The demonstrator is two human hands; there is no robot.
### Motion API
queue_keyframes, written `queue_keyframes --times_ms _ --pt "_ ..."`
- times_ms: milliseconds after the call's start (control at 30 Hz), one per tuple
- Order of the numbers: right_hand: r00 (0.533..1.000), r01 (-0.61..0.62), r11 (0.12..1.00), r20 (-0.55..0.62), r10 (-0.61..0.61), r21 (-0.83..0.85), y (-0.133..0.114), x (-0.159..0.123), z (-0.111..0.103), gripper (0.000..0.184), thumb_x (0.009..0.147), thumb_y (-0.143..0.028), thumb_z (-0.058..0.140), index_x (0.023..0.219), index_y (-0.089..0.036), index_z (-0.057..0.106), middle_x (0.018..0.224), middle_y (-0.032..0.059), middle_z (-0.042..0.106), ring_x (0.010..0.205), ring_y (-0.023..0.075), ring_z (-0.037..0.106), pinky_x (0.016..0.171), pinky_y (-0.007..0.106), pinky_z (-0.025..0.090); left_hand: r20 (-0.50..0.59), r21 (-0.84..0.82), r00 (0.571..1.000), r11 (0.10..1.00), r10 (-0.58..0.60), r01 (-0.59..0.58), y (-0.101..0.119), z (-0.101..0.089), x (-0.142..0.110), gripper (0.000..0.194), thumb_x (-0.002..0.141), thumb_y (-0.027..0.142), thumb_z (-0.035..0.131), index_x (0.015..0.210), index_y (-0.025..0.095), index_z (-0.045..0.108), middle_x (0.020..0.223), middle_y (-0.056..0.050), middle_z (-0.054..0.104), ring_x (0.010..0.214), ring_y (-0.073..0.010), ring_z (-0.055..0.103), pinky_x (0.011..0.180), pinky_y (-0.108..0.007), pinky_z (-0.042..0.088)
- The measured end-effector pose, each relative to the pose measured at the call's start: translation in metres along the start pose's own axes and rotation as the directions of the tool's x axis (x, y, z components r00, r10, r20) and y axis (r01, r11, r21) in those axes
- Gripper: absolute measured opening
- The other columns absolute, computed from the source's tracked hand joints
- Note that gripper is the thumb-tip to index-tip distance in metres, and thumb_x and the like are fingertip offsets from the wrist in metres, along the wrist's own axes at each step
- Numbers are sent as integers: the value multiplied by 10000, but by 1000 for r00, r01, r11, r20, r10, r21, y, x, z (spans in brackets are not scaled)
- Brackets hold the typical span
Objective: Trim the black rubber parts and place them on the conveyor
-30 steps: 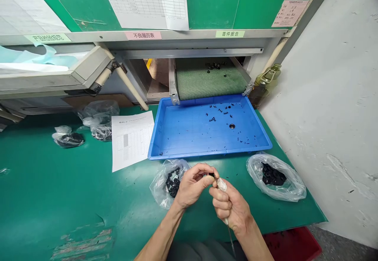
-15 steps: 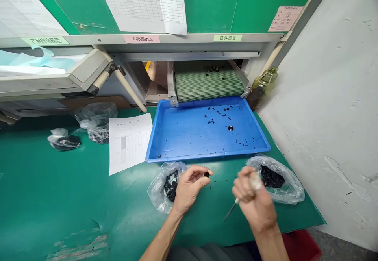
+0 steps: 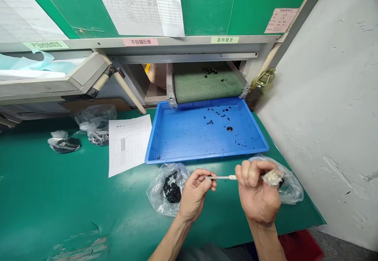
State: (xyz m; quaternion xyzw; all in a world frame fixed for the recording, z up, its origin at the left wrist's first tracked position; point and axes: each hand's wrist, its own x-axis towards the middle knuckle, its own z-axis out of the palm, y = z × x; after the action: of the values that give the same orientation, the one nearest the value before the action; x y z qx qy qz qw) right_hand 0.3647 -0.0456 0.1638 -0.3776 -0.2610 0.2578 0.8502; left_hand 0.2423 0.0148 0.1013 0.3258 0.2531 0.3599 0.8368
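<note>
My left hand point(image 3: 195, 192) is pinched closed on a small black part held at its fingertips, over the green bench. My right hand point(image 3: 258, 194) is closed round a thin pale tool point(image 3: 223, 177) that lies level, its tip reaching the left fingertips. The right thumb is wrapped in white tape. A clear bag of black parts point(image 3: 167, 188) lies just left of my left hand. Another clear bag of black parts point(image 3: 291, 188) lies behind my right hand, partly hidden by it.
A blue tray point(image 3: 189, 156) with a few black bits and one ring sits under a green conveyor belt point(image 3: 206, 86). A printed sheet point(image 3: 128, 143) and two more bags point(image 3: 96, 123) lie at the left. A bottle point(image 3: 261, 84) stands by the white wall; a red bin point(image 3: 298, 245) is below.
My right hand swung away to the right with the tool, then turned it level and brought its tip back to the part in my left fingertips.
</note>
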Motion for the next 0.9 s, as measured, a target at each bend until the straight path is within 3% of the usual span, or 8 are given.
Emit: queue_keyframes --times_ms 133,233,333,400,533,633,733,900 --pt "989 52 990 142 -32 -133 4 -8 -14 274 959 -453 398 1010 -312 627 608 -26 501 567 139 487 610 350 485 -63 -97 997 995 -44 38 1 -1 3 200 710 217 780 868 149 680 793 -26 687 634 -71 599 591 -165 478" --pt "948 68 900 308 76 -431 1 -15 -27 247 957 -383 429 1021 -287 647 931 55 621 831 200 610 770 410 519 -102 -145 993 988 -60 45 2 -6 7 171 714 222 778 838 158 678 802 -14 678 641 -63 594 621 -163 483" --pt "821 118 705 468 327 -700 -4 -21 -40 240 924 -233 482 1093 -275 648 1256 86 544 1074 236 575 853 353 519 -100 -150 993 988 -57 42 7 -13 10 158 713 221 777 816 162 672 783 -5 671 619 -57 582 620 -164 475" --pt "723 100 693 531 442 -714 -6 -24 -45 329 935 -181 413 1187 -278 601 1264 83 548 1123 226 552 865 324 523 -60 -113 996 992 -62 55 13 -19 11 158 713 223 776 814 157 675 768 -9 673 595 -57 573 600 -166 463" --pt "599 -205 753 528 601 -625 -5 -29 -47 308 961 -236 351 1114 -256 617 1214 85 562 932 183 635 658 265 575 31 22 995 996 -92 92 24 -25 6 127 728 219 761 803 150 686 760 -20 688 588 -67 577 601 -184 459" --pt "563 -432 651 377 735 -625 4 -35 -40 216 916 -294 468 1093 -219 567 1143 91 580 647 110 628 493 222 531 67 190 993 978 -101 87 24 -25 2 93 759 209 729 813 141 698 791 -43 707 632 -94 602 633 -215 473" --pt "609 -449 573 235 757 -685 17 -42 -34 188 891 -291 493 1062 -213 508 962 40 627 456 55 517 376 176 402 53 266 994 961 -99 82 19 -22 -2 119 756 206 729 853 148 695 811 -49 724 651 -108 611 633 -228 478" --pt "824 -29 535 282 491 -844 28 -49 -30 201 929 -214 381 1003 -229 567 821 4 642 655 129 579 611 243 449 -51 211 995 973 -83 92 11 -20 -6 239 706 192 769 919 176 662 808 -35 738 629 -96 599 578 -199 458"
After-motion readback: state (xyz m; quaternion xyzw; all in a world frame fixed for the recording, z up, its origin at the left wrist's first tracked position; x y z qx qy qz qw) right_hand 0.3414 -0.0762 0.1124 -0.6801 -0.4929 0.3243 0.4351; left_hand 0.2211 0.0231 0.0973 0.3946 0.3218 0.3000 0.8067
